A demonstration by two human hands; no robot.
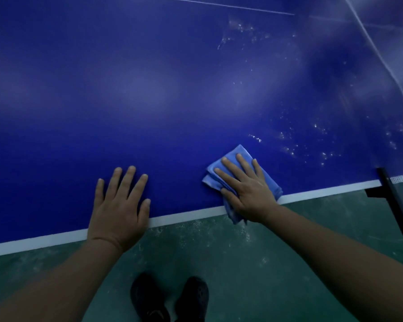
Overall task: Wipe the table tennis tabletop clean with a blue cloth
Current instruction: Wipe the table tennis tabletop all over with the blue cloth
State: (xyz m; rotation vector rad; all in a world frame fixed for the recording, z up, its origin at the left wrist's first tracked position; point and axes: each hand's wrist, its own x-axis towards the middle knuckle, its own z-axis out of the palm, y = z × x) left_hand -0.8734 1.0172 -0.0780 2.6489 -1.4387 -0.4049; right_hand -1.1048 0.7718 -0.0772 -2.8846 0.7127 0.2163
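Note:
The dark blue table tennis tabletop (pixel 149 94) fills the upper view, with a white line along its near edge. A folded light blue cloth (pixel 239 156) lies near that edge, one corner hanging over it. My right hand (pixel 247 191) presses flat on the cloth with straight, spread fingers. My left hand (pixel 120 205) rests flat on the bare tabletop to the left, fingers spread, holding nothing. White specks and smears (pixel 312 145) mark the surface to the right of the cloth and further back.
A black net post and clamp (pixel 391 198) stick out at the table's right edge, with the net (pixel 382 61) running back from it. Below is a green floor (pixel 242 263) and my two dark shoes (pixel 170 298).

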